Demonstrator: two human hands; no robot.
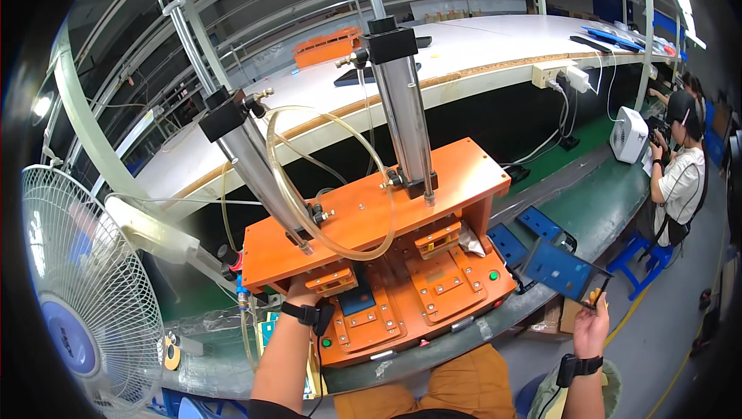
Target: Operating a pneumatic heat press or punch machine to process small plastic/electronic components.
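An orange twin-cylinder pneumatic press (359,210) stands on the bench in front of me. My left hand (300,289) reaches under its left pressing block, so the fingers are hidden. Just right of that hand, a dark blue flat piece (357,298) lies in the left fixture. Out to the right, my right hand (590,328) grips a blue-faced flat panel with a black frame (563,270) by its near right corner, holding it tilted above the bench edge. More blue panels (539,222) rest on the bench behind it. The right fixture (448,284) has green and red buttons nearby.
A large fan (81,287) stands at the left. Clear hoses (282,179) loop between the press cylinders. Behind is a white shelf (495,40) with an orange bin (326,46). A person (682,164) works at the far right near a small white fan (629,134) and blue stool (641,264).
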